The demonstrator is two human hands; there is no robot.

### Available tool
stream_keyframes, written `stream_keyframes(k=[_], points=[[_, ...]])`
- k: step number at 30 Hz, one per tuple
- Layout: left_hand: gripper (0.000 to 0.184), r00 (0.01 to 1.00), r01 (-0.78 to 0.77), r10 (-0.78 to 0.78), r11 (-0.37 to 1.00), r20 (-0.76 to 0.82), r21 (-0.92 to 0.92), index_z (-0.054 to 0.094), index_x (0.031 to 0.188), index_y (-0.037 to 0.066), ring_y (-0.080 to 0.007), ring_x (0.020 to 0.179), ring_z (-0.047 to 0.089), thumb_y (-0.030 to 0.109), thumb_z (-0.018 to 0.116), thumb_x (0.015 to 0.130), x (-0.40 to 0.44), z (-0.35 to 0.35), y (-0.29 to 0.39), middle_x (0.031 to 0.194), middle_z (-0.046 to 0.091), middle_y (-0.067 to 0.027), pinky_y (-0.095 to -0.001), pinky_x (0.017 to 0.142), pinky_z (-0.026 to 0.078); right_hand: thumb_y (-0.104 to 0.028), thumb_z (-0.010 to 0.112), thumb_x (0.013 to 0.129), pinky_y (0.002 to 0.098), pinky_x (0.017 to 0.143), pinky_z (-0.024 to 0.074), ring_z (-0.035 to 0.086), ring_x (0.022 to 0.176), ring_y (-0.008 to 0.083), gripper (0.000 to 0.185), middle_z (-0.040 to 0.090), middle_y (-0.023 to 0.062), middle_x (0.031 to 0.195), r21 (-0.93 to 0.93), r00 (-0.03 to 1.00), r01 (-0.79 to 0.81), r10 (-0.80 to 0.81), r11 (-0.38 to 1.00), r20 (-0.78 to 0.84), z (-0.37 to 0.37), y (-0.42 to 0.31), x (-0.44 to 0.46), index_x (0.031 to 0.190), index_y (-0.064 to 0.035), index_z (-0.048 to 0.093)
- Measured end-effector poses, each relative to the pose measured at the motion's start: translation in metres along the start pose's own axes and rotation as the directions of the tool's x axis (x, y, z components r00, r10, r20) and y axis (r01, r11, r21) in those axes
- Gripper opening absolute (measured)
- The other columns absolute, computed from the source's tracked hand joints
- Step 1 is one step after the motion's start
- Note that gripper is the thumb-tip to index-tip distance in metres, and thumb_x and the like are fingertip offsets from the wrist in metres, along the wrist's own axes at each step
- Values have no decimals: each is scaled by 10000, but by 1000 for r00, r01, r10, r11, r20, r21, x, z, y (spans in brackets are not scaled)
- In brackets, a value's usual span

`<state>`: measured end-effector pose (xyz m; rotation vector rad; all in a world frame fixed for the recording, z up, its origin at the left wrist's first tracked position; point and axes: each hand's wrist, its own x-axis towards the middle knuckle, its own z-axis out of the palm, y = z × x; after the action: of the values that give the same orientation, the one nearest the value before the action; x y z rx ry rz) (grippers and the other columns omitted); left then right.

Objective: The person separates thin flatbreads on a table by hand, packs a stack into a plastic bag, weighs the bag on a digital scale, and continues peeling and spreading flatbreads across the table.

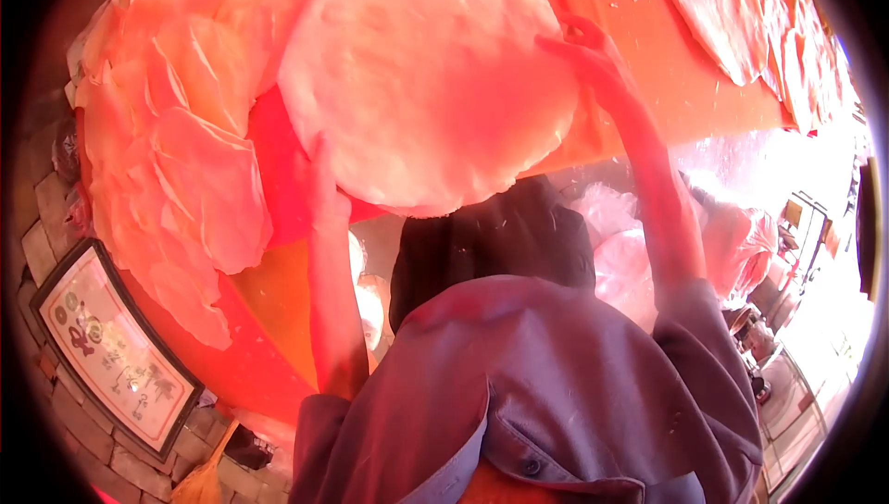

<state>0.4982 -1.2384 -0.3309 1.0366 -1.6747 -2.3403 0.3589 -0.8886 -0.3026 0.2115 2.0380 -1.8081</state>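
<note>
A large, round, pale flatbread-like sheet spans the space between my hands over an orange-red table. At its lower left edge, my left hand grips the rim, the fingers partly under or against it. My right hand holds the right edge, thumb and fingers closed around it. The sheet's near edge reaches past the table's front edge. Left of it lies a wide heap of thin, overlapping sheets.
More flat sheets lie at the table's upper right. Plastic bags are below the table on the right. A framed sign with writing stands at the lower left against bricks. Bright light washes out the right side.
</note>
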Motion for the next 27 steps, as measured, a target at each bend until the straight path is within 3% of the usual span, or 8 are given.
stream_keyframes(k=[5,8,10,14,17,23,25,27], points=[[377,998,-17,17,1000,58,4,509,1233,6,-201,1095,546,123,617,891,1,-2,0,1209,568,-73,-348,931,454,-187,797,720,303,746,500,633,881,184,790,642,130,981,21,999,16,-15,1000,-34,-1,-3,-15,1351,40,379],[366,998,-53,52,998,24,38,511,1231,7,-192,1101,541,113,611,895,3,0,-5,1201,571,-72,-344,938,449,-233,796,720,308,754,499,636,875,204,810,631,136,994,112,978,-128,144,985,-150,-1,9,-23,1355,39,372],[407,999,1,-3,998,39,56,485,1260,-6,-197,1120,529,90,612,886,2,-4,-2,1224,554,-85,-344,949,441,-276,791,719,224,686,462,632,846,139,694,642,86,965,-10,904,-327,310,945,-293,7,-3,-35,1291,-14,496],[450,990,90,-92,996,103,22,467,1282,-20,-204,1123,526,61,621,867,2,-7,8,1238,542,-98,-344,951,439,-350,792,712,226,674,448,620,856,125,708,641,75,961,114,888,-365,382,924,-257,13,-12,-45,1268,-11,515],[447,985,71,-69,997,159,-7,474,1274,-24,-209,1112,532,63,622,861,1,-3,11,1236,542,-100,-341,943,444,-283,765,739,286,736,490,617,856,167,671,631,66,937,59,903,-426,428,903,-37,3,4,-39,1271,33,507],[322,987,-108,98,992,129,69,521,1167,-27,-223,991,612,37,588,859,-15,15,13,1089,613,-123,-344,836,511,-166,711,740,297,780,496,623,886,167,572,641,74,987,-52,959,41,-54,998,-278,-1,-38,-48,1248,25,529],[230,987,57,-51,998,153,-34,546,1073,1,-209,836,648,29,588,849,-26,47,16,969,642,-108,-311,716,541,-127,692,741,301,794,498,625,896,168,544,644,77,1004,-108,919,99,-133,989,-371,-29,-72,-66,1240,23,537],[244,964,88,-65,993,259,-81,549,1089,40,-170,855,634,24,599,850,-34,90,10,1007,629,-76,-329,702,560,-88,674,741,305,809,500,627,907,168,520,648,79,1020,-126,891,78,-126,989,-437,-68,-90,-81,1233,20,544]])
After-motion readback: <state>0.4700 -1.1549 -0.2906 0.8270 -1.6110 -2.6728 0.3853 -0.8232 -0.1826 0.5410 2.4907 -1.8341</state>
